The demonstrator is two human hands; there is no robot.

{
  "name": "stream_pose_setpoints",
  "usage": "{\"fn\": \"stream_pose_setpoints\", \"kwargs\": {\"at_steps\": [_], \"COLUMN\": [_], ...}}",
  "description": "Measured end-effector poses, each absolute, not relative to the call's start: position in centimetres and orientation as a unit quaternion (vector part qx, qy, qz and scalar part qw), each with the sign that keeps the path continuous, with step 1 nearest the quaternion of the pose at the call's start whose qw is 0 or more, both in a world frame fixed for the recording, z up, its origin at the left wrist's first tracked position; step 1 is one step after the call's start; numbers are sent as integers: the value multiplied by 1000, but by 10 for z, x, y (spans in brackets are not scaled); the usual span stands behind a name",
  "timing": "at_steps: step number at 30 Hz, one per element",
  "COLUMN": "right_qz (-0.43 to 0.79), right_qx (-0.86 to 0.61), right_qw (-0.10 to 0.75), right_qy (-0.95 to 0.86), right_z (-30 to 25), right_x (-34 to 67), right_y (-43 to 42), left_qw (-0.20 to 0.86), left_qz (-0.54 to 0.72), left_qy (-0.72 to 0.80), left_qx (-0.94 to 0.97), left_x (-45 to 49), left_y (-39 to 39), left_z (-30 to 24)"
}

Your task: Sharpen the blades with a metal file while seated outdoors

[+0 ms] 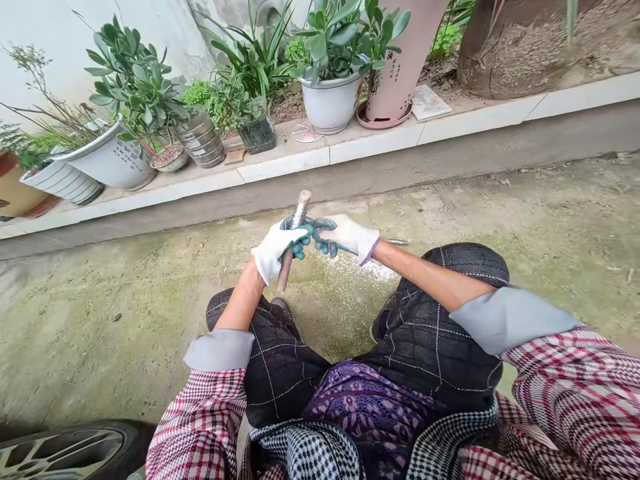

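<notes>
My left hand, in a white glove with a green-coated palm, is closed around the middle of a stick. The stick stands tilted, its round pale end up and away from me; its lower part is brownish, and its upper part looks silvery-white and rough. My right hand, gloved alike, meets the left at the thumb beside the stick. Its fingers are curled together, and whatever they hold is hidden. White bits lie scattered on the ground below. A thin metallic piece shows beyond my right wrist.
A tiled ledge runs across ahead, bearing several potted plants, among them a white pot and a tall pink pot. A car wheel is at lower left. My knees flank the mossy concrete ground.
</notes>
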State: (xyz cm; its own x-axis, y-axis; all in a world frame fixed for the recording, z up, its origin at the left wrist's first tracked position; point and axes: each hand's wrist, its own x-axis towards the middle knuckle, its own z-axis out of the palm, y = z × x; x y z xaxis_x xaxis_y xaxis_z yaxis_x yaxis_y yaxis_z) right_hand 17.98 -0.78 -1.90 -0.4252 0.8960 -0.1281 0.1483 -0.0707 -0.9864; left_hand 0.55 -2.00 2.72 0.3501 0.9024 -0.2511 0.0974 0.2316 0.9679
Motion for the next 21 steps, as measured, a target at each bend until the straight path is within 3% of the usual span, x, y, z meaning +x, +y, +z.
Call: {"fn": "stream_pose_setpoints", "kwargs": {"at_steps": [5,10,13,17,21], "right_qz": [452,225,169,209,310], "right_qx": [-480,-473,-493,-525,-494], "right_qw": [293,63,-38,28,140], "right_qy": [-692,-849,-853,-824,-800], "right_z": [-19,-20,-26,-41,-54], "right_x": [203,190,187,202,216], "right_y": [-24,-33,-26,-11,-3], "left_qw": [526,151,104,128,146], "left_qz": [268,-56,-165,-196,-116], "left_qy": [528,586,527,452,490], "left_qx": [611,794,827,861,851], "left_x": [0,6,17,27,23], "left_y": [-19,-20,-33,-50,-51], "left_z": [14,-23,-39,-42,-34]}}
